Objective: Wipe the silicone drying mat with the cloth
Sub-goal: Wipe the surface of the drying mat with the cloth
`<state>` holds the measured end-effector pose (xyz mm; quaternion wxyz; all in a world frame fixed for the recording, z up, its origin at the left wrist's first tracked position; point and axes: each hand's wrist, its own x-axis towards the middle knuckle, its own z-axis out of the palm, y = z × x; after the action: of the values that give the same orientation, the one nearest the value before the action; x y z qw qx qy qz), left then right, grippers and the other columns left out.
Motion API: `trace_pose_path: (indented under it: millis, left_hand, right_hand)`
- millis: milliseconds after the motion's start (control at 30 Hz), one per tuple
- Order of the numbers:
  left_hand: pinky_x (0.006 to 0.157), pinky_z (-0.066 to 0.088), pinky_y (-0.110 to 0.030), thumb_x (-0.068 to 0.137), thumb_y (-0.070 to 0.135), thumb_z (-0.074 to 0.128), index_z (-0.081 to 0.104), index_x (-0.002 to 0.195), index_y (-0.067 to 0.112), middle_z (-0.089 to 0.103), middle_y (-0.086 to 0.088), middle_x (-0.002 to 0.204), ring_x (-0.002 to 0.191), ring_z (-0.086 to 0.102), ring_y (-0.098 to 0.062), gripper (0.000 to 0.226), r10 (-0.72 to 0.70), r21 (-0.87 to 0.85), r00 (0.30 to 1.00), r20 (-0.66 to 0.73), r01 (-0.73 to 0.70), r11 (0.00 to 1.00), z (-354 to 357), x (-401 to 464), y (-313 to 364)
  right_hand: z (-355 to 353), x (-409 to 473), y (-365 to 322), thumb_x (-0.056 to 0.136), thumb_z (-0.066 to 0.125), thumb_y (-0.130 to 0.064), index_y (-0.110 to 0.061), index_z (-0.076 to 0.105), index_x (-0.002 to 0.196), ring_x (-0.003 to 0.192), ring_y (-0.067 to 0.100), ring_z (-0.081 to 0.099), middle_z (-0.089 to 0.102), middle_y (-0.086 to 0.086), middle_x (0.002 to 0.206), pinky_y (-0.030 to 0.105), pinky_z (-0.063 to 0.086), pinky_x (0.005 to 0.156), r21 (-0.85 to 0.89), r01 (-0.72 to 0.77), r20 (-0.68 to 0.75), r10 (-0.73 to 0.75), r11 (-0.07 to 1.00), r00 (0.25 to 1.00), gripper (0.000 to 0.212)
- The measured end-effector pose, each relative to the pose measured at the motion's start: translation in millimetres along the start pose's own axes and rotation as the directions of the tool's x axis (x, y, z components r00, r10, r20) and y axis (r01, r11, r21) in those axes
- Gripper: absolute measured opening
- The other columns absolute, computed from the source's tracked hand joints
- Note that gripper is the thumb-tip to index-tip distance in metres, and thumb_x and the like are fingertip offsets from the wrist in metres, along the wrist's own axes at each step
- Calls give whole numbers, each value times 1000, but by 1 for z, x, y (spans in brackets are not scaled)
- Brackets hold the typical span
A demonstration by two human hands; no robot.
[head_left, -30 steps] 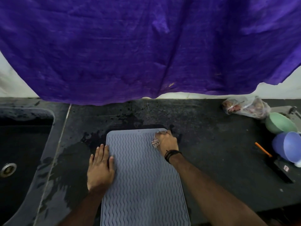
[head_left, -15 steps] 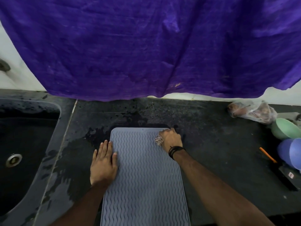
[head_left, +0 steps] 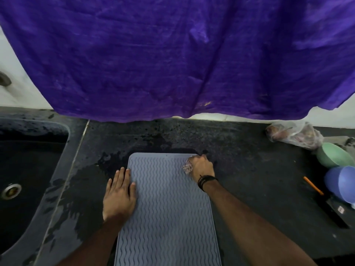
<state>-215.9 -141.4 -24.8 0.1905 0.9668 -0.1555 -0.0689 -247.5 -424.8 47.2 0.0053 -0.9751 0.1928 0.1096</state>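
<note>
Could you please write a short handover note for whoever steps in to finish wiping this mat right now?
Left hand: flat, fingers straight, pressing the mat's left edge to steady it.
Right hand: fingers curled round the bunched cloth, at the mat's far right corner.
Mat: lies flat on the dark counter, right of the sink; wet patches on the counter to its left and behind it.
Done: cannot tell how much of the mat is already wiped; the cloth is on the far corner.
Left: probably the middle and near end; keep the left hand holding the mat.
</note>
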Motion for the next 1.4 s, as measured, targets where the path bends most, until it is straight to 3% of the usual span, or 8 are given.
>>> trace_pose_path:
  millis: [267, 400, 500, 633, 767, 1000, 1233, 1400]
  left_hand:
    - [126, 3, -38, 97, 49, 11, 17, 159, 14, 15, -2, 166, 154, 7, -15, 71, 11, -3, 1000, -26, -11, 1000, 3, -1, -2]
    - [126, 1, -37, 97, 50, 8, 14, 159, 15, 12, -1, 167, 154, 5, -14, 72, 9, 4, 1000, -20, -9, 1000, 5, -1, -2]
    - [126, 1, -37, 97, 49, 10, 15, 159, 15, 12, -1, 167, 154, 4, -14, 71, 11, 7, 1000, -23, -11, 1000, 4, 0, -1]
    - [126, 2, -38, 98, 50, 11, 17, 159, 15, 13, -1, 167, 154, 5, -14, 71, 11, 14, 1000, -24, -10, 1000, 5, 1, -2]
    - [126, 2, -38, 98, 50, 10, 17, 159, 15, 13, -2, 167, 155, 3, -14, 71, 1, 30, 1000, -23, 0, 1000, 10, 2, -5]
    - [126, 1, -39, 98, 50, 9, 16, 160, 15, 11, -2, 168, 155, 2, -15, 72, -3, 31, 1000, -12, 3, 1000, 12, 3, -6]
    - [126, -2, -38, 98, 50, 9, 16, 160, 14, 11, -3, 168, 155, 2, -16, 72, 8, 24, 1000, -15, -8, 1000, 10, 1, -3]
    - [126, 1, -41, 106, 41, 23, 17, 160, 14, 13, -6, 167, 155, 4, -20, 61, 13, 35, 1000, -5, -13, 999, 12, 1, -5]
  right_hand:
    - [9, -26, 6, 84, 64, -23, -17, 65, 113, 109, 27, 58, 64, 8, 115, 37, 53, 85, -96, -8, 111, 19, 995, 994, 30]
    - [-1, -17, 8, 87, 61, -22, -19, 66, 113, 102, 26, 62, 65, 9, 111, 36, 52, 82, -16, -31, 32, 32, 999, 999, 27]
    - [-7, 2, 3, 86, 64, -21, -20, 67, 113, 107, 26, 58, 65, 8, 111, 36, 53, 80, 2, -25, -62, 25, 1000, 998, 27]
    - [2, 10, 2, 94, 54, -19, -14, 62, 119, 116, 27, 53, 63, 9, 119, 39, 55, 85, -70, -44, 10, 45, 997, 999, 27]
    - [6, -19, 2, 86, 65, -23, -15, 64, 116, 112, 27, 55, 63, 10, 117, 37, 53, 83, -46, -54, 41, 56, 998, 998, 32]
    - [21, -101, 0, 83, 66, -29, -20, 66, 112, 109, 22, 55, 65, 4, 113, 32, 51, 83, 10, -38, 74, 37, 999, 997, 31]
    - [14, -97, 4, 81, 69, -24, -21, 64, 118, 113, 23, 52, 62, 2, 120, 33, 52, 86, 96, -29, 53, 24, 995, 998, 37]
    - [25, -125, -1, 83, 68, -23, -21, 62, 122, 118, 23, 48, 59, 1, 125, 33, 51, 86, 94, -44, 87, 36, 995, 996, 40]
